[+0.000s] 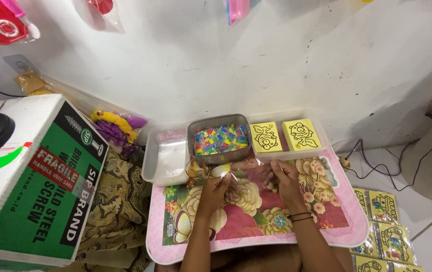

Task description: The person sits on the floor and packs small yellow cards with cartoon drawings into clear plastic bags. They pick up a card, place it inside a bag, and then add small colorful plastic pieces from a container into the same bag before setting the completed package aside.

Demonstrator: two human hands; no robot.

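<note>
Around your work sits a grey tub of coloured beads (220, 139) at the far edge of the floral surface (256, 221), just beyond your hands. Left of it a clear tray (165, 161) holds small clear bags; right of it two yellow picture cards (282, 136) stand side by side. A large cardboard box (34, 176) crowds your left side, and packed yellow cards (384, 226) lie on the floor to your right. Nothing lies between your hands and the tub.

Your left hand (215, 189) and right hand (281, 179) each pinch one end of a clear plastic bag (246, 174), the grip of both closed on its film. The bag stretches between them, low over the surface and near the bead tub.
</note>
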